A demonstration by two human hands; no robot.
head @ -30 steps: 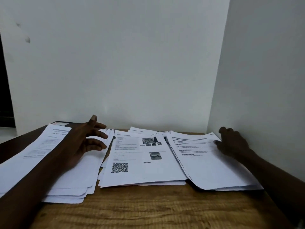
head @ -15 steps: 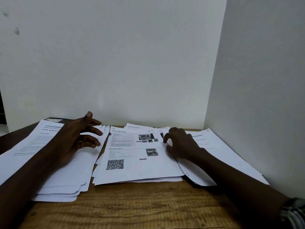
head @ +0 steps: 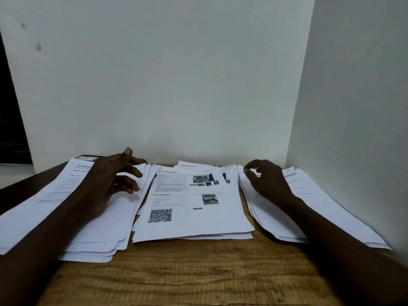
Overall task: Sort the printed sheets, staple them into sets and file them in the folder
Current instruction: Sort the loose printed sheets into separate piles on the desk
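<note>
Sorting looks underway, sheets (head: pixel 194 208) lying in 3 piles on the table (head: pixel 198 272) (nothing visibly stapled or filed), left hand (head: pixel 110 182) spread open, right hand (head: pixel 269 182) curled, its grip unclear.

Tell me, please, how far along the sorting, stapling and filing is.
Done: sheets lie in three piles on the table: left pile, middle pile, right pile. In hand: the left hand is spread over the left pile; the right hand seems to pinch the right pile's far corner. Left: stapling and filing; no stapler shows.
</note>
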